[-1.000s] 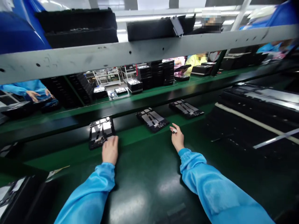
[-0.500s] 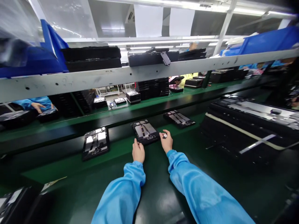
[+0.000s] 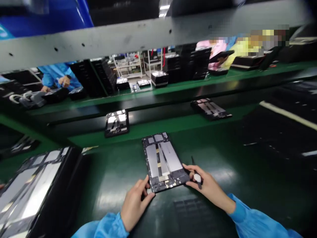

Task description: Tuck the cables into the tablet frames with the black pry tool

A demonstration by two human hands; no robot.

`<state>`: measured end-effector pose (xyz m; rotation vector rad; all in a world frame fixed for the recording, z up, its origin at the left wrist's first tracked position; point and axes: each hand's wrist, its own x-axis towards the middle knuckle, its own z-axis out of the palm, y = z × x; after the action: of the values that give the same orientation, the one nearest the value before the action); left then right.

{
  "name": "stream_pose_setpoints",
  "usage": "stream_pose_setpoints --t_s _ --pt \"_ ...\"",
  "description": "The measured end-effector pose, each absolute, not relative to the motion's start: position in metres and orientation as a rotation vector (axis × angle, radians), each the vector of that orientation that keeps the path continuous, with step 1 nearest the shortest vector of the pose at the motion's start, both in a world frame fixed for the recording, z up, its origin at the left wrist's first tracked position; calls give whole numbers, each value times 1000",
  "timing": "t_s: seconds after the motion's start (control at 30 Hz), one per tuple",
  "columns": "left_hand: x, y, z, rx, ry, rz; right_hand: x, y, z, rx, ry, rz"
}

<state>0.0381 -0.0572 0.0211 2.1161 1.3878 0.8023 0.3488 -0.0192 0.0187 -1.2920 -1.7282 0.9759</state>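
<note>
An opened tablet, its silver battery area and dark circuit parts facing up, is between my hands above the green bench. My left hand pinches its near left corner between thumb and fingers. At the near right corner, my right hand grips the edge with thumb and forefinger. Tucked in the fingers of that same hand is a slim black tool with a white piece; its exact kind is unclear.
Two more opened tablets lie on the strip behind, one left and one right. A tablet stack stands at left, dark stacked items at right. A metal beam crosses above. Beyond, co-workers' hands are busy.
Both hands have brought the middle tablet from the back strip nearer to me. My view has tilted down and shifted, so the left stack shows more.
</note>
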Motion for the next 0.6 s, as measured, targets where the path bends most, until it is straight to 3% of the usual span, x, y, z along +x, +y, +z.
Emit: stream_pose_setpoints --t_s 0.17,0.3,0.6 --pt "38 -69 35 2189 1512 730 350 -27 26 -1342 -1717 1012" --pt "40 -61 47 2276 1493 772 334 -31 48 -1326 -1792 853" --pt "62 -59 46 2457 1329 952 258 -29 53 -963 -2126 837"
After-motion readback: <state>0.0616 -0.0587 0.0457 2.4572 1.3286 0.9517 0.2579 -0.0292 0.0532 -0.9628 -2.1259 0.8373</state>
